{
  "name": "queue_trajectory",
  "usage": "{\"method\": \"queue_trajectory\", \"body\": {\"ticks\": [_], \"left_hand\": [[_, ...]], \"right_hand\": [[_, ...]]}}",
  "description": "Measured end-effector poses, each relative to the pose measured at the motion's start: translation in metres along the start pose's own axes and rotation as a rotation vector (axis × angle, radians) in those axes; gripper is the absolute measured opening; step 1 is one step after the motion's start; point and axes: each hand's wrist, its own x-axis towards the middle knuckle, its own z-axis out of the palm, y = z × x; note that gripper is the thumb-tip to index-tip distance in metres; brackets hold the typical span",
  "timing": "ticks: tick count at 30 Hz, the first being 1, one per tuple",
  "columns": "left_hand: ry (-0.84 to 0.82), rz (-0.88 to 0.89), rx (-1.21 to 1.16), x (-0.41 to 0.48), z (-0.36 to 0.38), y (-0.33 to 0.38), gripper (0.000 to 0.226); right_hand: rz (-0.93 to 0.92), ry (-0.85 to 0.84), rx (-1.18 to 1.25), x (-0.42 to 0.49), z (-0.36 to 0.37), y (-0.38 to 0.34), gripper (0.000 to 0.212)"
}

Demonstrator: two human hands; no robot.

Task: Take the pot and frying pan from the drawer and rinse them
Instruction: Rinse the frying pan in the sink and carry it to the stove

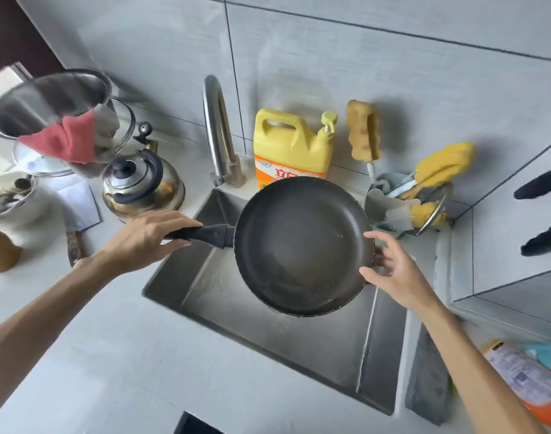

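Over sink [330,349]: frying pan [302,245] | behind: faucet [216,126], detergent jug [291,145] | left: kettle [142,183], pot [48,101]

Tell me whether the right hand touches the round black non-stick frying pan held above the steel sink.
Touching. The head view shows the right hand with its thumb on the frying pan rim and its fingers curled round the edge.

The white counter [117,355] before me has a steel sink [383,339] sunk into it. Behind it stand the faucet [217,130] and a yellow detergent jug [286,145] — to my left sit a kettle [142,183] and a cleaver [80,205].
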Motion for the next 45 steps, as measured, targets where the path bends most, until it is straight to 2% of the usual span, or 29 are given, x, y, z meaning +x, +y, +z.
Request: {"method": "queue_trajectory", "body": {"ticks": [3, 6, 12, 17, 22, 27, 33, 38, 42, 45], "left_hand": [[-0.068, 0.009, -0.051, 0.007, 0.004, 0.001, 0.041], [-0.076, 0.035, -0.097, 0.015, 0.008, 0.007, 0.039], [-0.063, 0.249, -0.133, 0.037, 0.015, 0.032, 0.048], [-0.079, 0.356, -0.132, 0.046, 0.015, 0.050, 0.046], [-0.072, 0.428, -0.142, 0.054, 0.020, 0.065, 0.040], [-0.015, 0.320, -0.056, 0.066, 0.016, 0.076, 0.046], [0.007, 0.195, -0.005, 0.087, 0.002, 0.079, 0.041], [0.115, 0.154, -0.043, 0.086, 0.000, 0.070, 0.039], [0.220, 0.146, -0.042, 0.070, -0.001, 0.063, 0.042], [0.310, 0.160, -0.023, 0.055, -0.003, 0.061, 0.033]], "right_hand": [[0.092, 0.016, 0.042, -0.026, -0.004, 0.001, 0.059], [0.162, 0.121, 0.178, -0.054, -0.001, 0.002, 0.056], [0.236, 0.379, 0.350, -0.134, 0.014, 0.003, 0.057], [0.268, 0.471, 0.330, -0.192, 0.022, 0.004, 0.058], [0.247, 0.502, 0.283, -0.210, 0.025, 0.004, 0.059], [0.112, 0.458, 0.075, -0.181, 0.007, 0.007, 0.062], [-0.043, 0.446, -0.091, -0.128, -0.015, 0.012, 0.058], [-0.234, 0.553, -0.272, -0.102, -0.015, 0.012, 0.055], [-0.392, 0.666, -0.511, -0.098, -0.005, 0.016, 0.053], [-0.512, 0.740, -0.669, -0.097, -0.001, 0.018, 0.051]]}}
